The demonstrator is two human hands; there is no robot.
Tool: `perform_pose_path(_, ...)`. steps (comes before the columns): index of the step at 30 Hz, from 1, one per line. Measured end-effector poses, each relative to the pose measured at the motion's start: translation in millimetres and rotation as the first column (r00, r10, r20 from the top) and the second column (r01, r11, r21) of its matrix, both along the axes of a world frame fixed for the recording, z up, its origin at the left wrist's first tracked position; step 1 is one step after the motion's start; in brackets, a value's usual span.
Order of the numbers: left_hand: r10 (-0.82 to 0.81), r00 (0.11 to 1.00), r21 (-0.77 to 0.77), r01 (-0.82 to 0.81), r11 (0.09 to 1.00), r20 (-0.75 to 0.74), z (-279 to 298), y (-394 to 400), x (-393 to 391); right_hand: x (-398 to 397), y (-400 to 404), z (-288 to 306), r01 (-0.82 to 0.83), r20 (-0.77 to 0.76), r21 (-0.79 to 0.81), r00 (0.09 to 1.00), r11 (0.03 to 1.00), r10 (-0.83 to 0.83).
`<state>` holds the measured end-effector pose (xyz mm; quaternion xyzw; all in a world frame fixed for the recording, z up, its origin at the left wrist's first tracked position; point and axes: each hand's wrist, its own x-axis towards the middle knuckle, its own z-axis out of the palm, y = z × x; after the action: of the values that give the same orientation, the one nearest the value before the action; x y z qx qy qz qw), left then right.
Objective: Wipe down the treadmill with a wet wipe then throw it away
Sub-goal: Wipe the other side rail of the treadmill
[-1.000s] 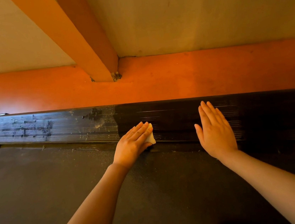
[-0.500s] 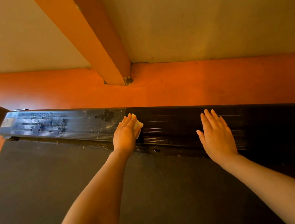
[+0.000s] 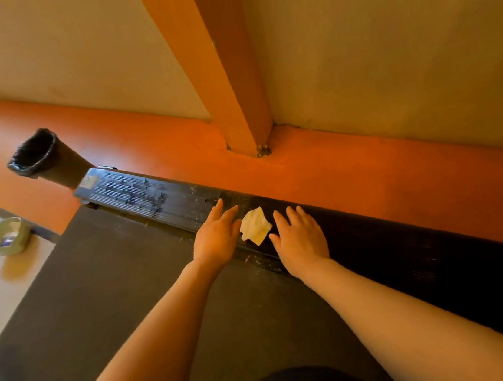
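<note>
My arms reach over the dark belt (image 3: 130,300) to the ribbed side rail (image 3: 163,201), both hands flat with fingers spread and holding nothing: left hand (image 3: 216,237) and right hand (image 3: 301,241) flank the crumpled wet wipe (image 3: 256,226), which lies loose on the rail between them. The dusty stretch leftward could get missed if I regrip carelessly; the black bin (image 3: 35,153) stands beyond the rail's far end

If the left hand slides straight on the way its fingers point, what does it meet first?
The left hand points up and right across the ribbed side rail. The wipe lies beside that line, so likely only more rail, then the orange floor; depth is unclear.
</note>
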<state>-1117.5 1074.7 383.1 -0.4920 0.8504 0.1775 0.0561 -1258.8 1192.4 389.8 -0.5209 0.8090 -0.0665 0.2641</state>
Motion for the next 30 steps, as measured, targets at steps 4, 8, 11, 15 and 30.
perform_pose_path(4,0.024,0.999,0.007,-0.024,1.000,0.039,27.2,-1.2,4.7,12.4,-5.8,3.5,0.038,0.093,0.019,0.995,0.999,-0.040)
perform_pose_path(8,0.013,0.998,0.033,-0.015,0.999,0.066,44.5,0.5,5.4,13.7,-13.3,6.1,0.051,0.109,-0.003,0.993,0.999,-0.050)
perform_pose_path(11,0.014,0.997,0.007,-0.014,1.000,0.075,49.3,4.1,10.8,12.1,-14.3,4.1,0.050,0.097,-0.021,0.994,0.999,-0.047)
perform_pose_path(15,0.008,0.994,0.010,-0.009,1.000,0.107,45.8,4.1,19.4,8.3,-12.5,-4.5,0.058,0.065,-0.017,0.996,0.998,-0.057)
perform_pose_path(30,0.006,0.999,-0.021,-0.005,1.000,0.032,-13.1,-38.9,23.9,11.0,-36.7,-45.0,0.124,0.005,-0.036,0.992,0.992,-0.124)
